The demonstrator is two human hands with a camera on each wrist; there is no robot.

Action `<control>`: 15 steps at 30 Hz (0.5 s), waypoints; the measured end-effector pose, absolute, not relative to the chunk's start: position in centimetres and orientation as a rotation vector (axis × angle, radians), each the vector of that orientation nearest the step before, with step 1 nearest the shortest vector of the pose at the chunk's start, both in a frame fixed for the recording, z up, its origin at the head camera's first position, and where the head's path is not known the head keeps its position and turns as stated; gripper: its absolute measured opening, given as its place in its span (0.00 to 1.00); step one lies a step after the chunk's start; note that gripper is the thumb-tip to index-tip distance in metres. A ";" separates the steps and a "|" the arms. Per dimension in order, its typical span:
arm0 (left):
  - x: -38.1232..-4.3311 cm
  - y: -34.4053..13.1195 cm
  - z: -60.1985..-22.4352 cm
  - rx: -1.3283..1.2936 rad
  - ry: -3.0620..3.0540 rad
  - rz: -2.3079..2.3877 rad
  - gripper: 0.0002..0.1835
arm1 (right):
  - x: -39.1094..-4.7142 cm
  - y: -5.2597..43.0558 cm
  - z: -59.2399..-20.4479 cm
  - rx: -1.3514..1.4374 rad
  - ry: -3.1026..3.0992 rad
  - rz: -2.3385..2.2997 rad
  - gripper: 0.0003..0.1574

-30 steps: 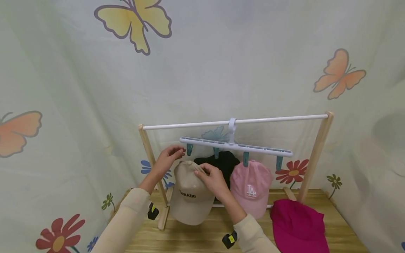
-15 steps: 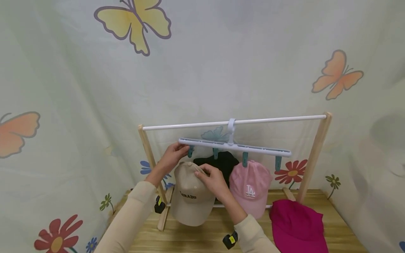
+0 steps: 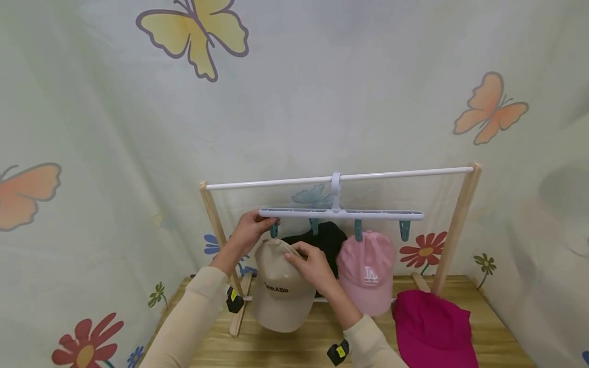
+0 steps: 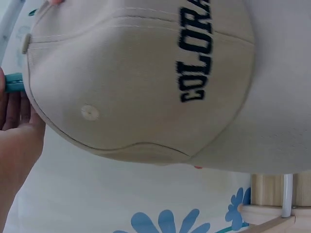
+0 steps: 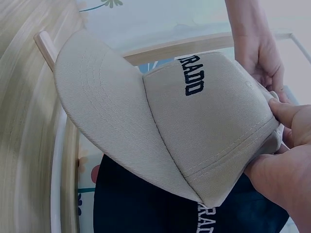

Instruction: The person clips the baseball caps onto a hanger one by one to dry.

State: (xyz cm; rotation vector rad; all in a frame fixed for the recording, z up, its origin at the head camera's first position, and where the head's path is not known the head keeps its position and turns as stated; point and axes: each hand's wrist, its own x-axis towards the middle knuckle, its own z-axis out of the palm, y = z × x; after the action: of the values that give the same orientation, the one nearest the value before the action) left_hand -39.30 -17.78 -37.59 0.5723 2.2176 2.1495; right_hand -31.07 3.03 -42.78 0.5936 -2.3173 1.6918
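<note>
My left hand (image 3: 248, 232) pinches the leftmost teal clip (image 3: 274, 229) below the pale hanger (image 3: 377, 214). My right hand (image 3: 315, 268) holds the top of a beige cap (image 3: 281, 291) between thumb and fingers. The cap has dark lettering and hangs brim down just under that clip. In the left wrist view the teal clip (image 4: 14, 81) meets the edge of the cap's crown by the top button; I cannot tell whether its jaws have the fabric. The right wrist view shows the thumb (image 5: 284, 110) on the beige crown (image 5: 214, 107).
A pink cap (image 3: 368, 271) hangs at the third clip, and a black cap (image 3: 330, 243) is partly hidden behind the beige one. The hanger hooks over a white rod (image 3: 405, 175) on wooden posts. A magenta cap (image 3: 434, 327) lies on the wooden table (image 3: 271, 352) at right.
My left hand has moved right onto the leftmost clip. The hanger has swung from tilted to nearly level, its left end going down. The beige cap has dropped slightly in my right hand.
</note>
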 end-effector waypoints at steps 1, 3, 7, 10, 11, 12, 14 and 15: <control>-39.3 -17.7 -37.6 0.565 2.207 2.162 0.16 | -31.0 3.1 -42.8 0.589 -2.322 1.693 0.09; -39.3 -17.6 -37.5 0.556 2.181 2.185 0.14 | -31.0 3.2 -42.9 0.583 -2.330 1.692 0.09; -39.0 -17.4 -37.3 0.514 2.160 2.198 0.12 | -31.0 3.5 -43.2 0.594 -2.332 1.674 0.09; -38.8 -17.4 -37.1 0.471 2.155 2.192 0.11 | -30.9 3.7 -43.4 0.603 -2.330 1.665 0.09; -38.8 -17.4 -37.1 0.459 2.155 2.190 0.11 | -30.9 3.7 -43.4 0.605 -2.330 1.662 0.09; -38.7 -17.4 -37.0 0.447 2.153 2.189 0.12 | -30.9 3.8 -43.5 0.605 -2.330 1.663 0.09; -38.6 -17.3 -36.9 0.438 2.157 2.180 0.13 | -30.9 3.9 -43.5 0.607 -2.328 1.667 0.08; -38.5 -17.3 -36.9 0.433 2.159 2.177 0.13 | -30.9 3.9 -43.5 0.608 -2.326 1.673 0.08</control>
State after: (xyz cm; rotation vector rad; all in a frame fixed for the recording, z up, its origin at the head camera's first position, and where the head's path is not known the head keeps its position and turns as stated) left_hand -38.54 -17.30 -36.90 0.4334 2.1591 2.1773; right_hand -30.94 3.94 -43.54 0.6082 -2.3258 1.6731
